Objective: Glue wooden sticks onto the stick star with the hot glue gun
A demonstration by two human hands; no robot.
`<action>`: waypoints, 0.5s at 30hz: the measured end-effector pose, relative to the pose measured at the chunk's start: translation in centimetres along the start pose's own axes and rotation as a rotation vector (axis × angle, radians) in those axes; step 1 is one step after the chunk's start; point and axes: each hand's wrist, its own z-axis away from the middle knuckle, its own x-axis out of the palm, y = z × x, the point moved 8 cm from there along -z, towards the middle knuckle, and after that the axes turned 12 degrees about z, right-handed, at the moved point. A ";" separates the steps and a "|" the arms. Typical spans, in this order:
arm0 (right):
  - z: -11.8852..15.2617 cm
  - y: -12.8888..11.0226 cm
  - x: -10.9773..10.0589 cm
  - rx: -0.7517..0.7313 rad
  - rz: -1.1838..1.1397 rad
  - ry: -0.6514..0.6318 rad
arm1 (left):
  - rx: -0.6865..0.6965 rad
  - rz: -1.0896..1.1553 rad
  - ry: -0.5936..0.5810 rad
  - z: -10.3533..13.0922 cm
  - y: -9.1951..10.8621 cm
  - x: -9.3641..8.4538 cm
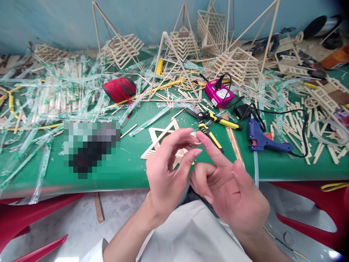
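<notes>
Green surface (131, 169): our star frame (159, 138) lies beyond the left hand (165, 167); lowering that hand could jar it.
Left hand: fingers curled, thumb spread, perhaps touching a pale scrap (197, 143).
Right hand (231, 193): index straight, thumb spread.
Beyond right hand: we count one glue gun (257, 137), one star.

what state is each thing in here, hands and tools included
Left hand: fingers curled, thumb tip apart from the index
Right hand: index extended toward the left hand, other fingers bent
Star-shaped stick frame: partly hidden behind the hands
Yellow-black cutters: handles spread apart
Blue glue gun: on its side, glue stick inserted; on or off unclear
Magenta adapter: black plug in it
Red thread spool: lying on its side
</notes>
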 end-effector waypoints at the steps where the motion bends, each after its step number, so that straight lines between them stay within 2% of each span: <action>1: 0.0 0.0 -0.1 -0.011 0.019 0.009 | -0.019 0.010 0.005 -0.1 0.0 0.0; 5: -0.3 -0.3 -0.2 -0.086 0.102 0.020 | -0.094 -0.006 0.003 -0.4 -0.4 0.0; 9: -0.5 -0.2 -0.2 -0.121 0.150 0.020 | -0.086 -0.048 0.044 -0.4 -0.4 -0.1; 12: -0.4 -0.2 -0.3 -0.116 0.121 0.038 | -0.063 -0.049 0.051 -0.3 -0.1 0.0; 15: -0.4 -0.3 0.0 -0.066 -0.013 -0.034 | -0.078 -0.029 0.036 -0.4 0.0 0.2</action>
